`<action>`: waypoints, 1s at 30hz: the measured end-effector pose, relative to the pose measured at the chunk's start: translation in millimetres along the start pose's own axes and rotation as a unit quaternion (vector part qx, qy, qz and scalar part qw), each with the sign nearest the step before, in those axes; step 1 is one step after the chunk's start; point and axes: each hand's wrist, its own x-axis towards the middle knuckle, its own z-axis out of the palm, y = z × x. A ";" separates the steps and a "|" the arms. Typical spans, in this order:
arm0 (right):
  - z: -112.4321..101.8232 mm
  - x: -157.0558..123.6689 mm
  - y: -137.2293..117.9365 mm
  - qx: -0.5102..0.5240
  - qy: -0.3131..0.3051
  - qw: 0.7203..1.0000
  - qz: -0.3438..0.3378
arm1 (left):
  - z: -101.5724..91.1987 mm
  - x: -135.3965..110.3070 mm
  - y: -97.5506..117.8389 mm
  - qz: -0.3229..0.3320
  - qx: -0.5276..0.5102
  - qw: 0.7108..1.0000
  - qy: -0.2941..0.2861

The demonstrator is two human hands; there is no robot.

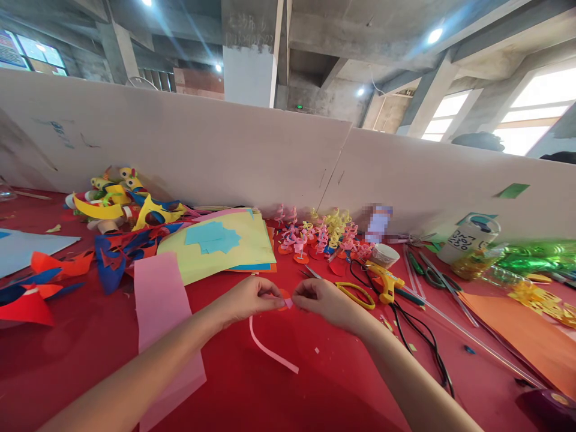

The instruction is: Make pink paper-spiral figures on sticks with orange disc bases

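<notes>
My left hand (252,298) and my right hand (324,303) meet over the red table (90,348), fingers pinched together. Between them sits a small orange paper disc (283,298) with a bit of pink paper at its edge. A thin pink paper strip (270,351) trails from the left hand's fingers down onto the table. Both hands pinch this little piece; which hand grips which part is hard to tell.
A pink sheet (159,306) lies left, stacked yellow-green and blue paper (220,243) behind. Small curled paper figures (317,237) stand by the white partition (225,150). Yellow scissors (355,293), a glue gun (382,279) with black cord, orange paper (526,336) and a jar (470,237) lie right.
</notes>
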 end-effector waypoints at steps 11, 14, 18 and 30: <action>-0.1 0.4 1.8 0.025 -0.004 1.000 -0.009 | 1.4 0.4 2.3 -0.038 -0.113 0.993 -0.015; -0.6 0.7 2.5 0.028 -0.009 0.999 -0.014 | 1.1 1.0 1.1 -0.037 -0.109 0.993 -0.011; -0.1 0.2 0.8 0.039 -0.013 0.999 -0.015 | 2.4 0.9 0.0 -0.031 -0.127 0.991 -0.014; 2.8 0.8 0.2 0.061 -0.016 0.997 -0.038 | 7.3 0.0 1.5 -0.007 -0.152 0.988 0.006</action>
